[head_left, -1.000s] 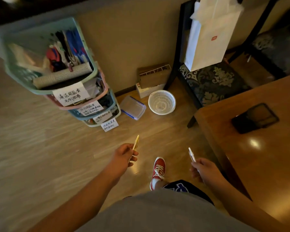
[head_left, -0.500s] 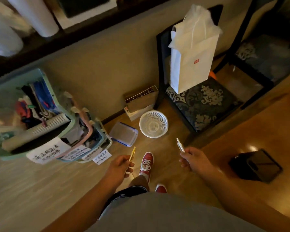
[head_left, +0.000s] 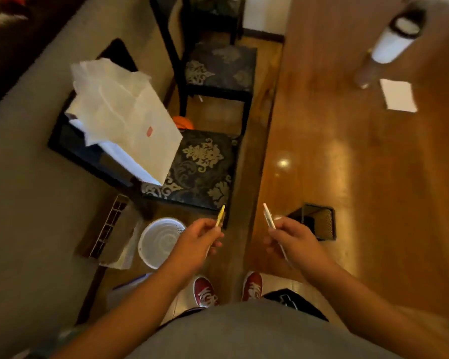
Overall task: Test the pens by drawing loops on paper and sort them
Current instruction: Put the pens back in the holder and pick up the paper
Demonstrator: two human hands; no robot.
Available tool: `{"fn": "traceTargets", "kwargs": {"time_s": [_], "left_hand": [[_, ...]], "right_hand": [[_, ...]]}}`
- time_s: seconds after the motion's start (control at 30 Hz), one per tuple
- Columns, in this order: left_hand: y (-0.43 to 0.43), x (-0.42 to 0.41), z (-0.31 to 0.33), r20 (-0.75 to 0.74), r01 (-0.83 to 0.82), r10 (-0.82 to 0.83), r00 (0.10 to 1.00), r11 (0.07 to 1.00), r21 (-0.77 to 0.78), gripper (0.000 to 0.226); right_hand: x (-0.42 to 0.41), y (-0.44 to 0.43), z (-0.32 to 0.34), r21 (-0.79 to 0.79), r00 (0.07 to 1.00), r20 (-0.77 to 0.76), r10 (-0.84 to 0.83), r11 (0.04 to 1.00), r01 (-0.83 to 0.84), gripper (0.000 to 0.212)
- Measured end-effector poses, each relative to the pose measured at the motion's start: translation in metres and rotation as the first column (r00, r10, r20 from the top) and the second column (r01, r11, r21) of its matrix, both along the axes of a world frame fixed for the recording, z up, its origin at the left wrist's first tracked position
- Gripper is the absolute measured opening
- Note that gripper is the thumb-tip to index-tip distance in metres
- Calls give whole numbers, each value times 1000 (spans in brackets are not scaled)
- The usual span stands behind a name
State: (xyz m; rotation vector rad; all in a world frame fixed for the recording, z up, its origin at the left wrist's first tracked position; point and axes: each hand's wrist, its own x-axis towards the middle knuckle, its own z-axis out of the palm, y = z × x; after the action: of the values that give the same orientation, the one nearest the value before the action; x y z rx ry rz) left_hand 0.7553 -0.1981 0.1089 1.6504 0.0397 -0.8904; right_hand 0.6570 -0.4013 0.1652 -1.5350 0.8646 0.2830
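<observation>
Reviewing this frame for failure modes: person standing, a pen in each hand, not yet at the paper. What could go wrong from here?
1. The left hand holds the yellow pen and the right hand the white pen near their ends, over bare floor; either could slip.
2. The sheet of paper lies far across the wooden table, so it is likely a stretch to reach.
3. With two pens out at once, test results could get mixed up when sorting.

Glossy polished wood on the table (head_left: 360,177), white paper for the bag (head_left: 130,120), patterned woven cloth on the chair seat (head_left: 202,167).
</observation>
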Motion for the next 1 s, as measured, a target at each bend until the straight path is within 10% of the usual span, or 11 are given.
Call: {"fn": "traceTargets", "kwargs": {"time_s": [0.4,1.0], "left_hand": [[-173,17,48,232,466,-434,871,879,-103,6],[-244,2,30,422,494,-482,768,865,89,8]], "right_hand": [[-44,-79,37,-186,862,328,-385,868,459,11],[-49,-139,-25,-565,962,272,-35,803,189,18]]}}
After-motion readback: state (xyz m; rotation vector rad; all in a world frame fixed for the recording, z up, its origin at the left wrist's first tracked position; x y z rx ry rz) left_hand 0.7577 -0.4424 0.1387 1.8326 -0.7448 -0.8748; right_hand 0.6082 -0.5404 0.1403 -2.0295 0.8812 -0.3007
